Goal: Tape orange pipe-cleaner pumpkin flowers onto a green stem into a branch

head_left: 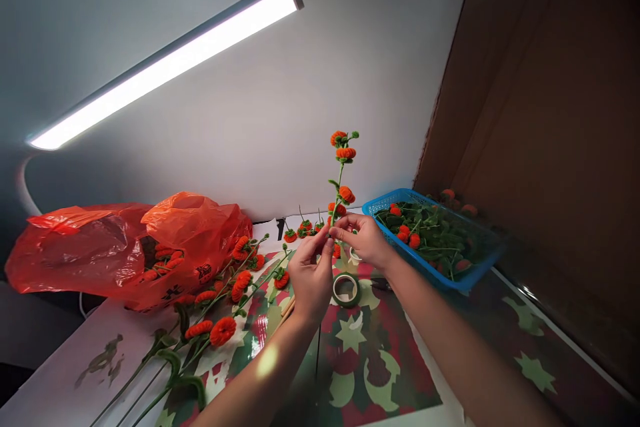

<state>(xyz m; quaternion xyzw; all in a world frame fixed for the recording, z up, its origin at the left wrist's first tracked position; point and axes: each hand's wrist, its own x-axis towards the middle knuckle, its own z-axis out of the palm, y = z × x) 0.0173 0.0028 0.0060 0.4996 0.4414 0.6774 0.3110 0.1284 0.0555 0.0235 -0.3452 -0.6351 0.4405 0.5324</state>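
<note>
Both hands meet at the middle of the view, around the stem of a handmade flower branch (340,177) held upright. Orange pumpkin-like blooms and small green leaves sit along its green stem. My left hand (311,273) pinches the lower stem between thumb and fingers. Just above and to the right, my right hand (365,238) pinches the same stem with its fingertips. A thin dark stem end hangs below the left hand. On the table beneath the hands lies a roll of green tape (346,289). What the fingertips cover at the stem cannot be made out.
A blue basket (425,260) of green stems and orange blooms stands right, beside a cardboard sheet (530,147). Left are a red plastic bag (200,233) and finished flower branches (223,331). Loose blooms (305,228) lie behind. A lit lamp (170,63) hangs above.
</note>
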